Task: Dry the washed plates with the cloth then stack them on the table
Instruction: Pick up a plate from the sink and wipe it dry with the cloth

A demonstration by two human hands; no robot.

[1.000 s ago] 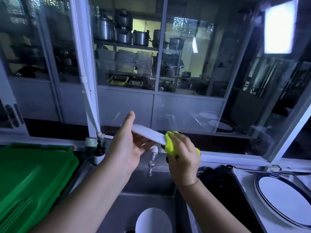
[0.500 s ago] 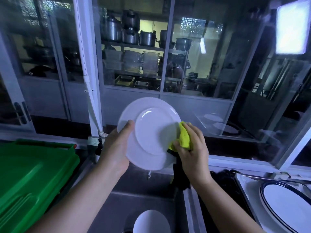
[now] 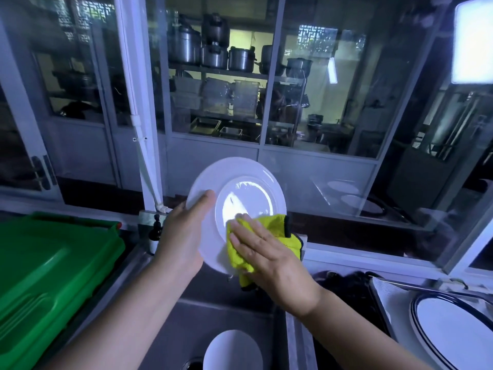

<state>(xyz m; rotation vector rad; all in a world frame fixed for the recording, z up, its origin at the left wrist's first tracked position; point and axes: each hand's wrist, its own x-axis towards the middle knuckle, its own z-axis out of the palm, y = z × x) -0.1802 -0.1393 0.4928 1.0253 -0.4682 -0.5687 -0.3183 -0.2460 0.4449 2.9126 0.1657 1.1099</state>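
A round white plate (image 3: 248, 193) is held up on edge over the sink, its face turned toward me. My left hand (image 3: 184, 236) grips its left rim, thumb on the front. My right hand (image 3: 264, 252) lies with straight fingers on a yellow cloth (image 3: 277, 231) with a dark border and presses it against the plate's lower right part. Another white plate (image 3: 232, 351) lies down in the sink. A blue-rimmed white plate (image 3: 453, 329) rests on the table at the right.
A steel sink (image 3: 186, 316) lies below the hands. A green plastic crate (image 3: 45, 279) stands at the left. A dark soap bottle (image 3: 154, 233) stands behind the sink, by the window wall. A dark mat (image 3: 344, 289) sits right of the sink.
The plate went from edge-on to facing me. My right hand slid with the cloth from the right rim onto the plate's face and flattened out.
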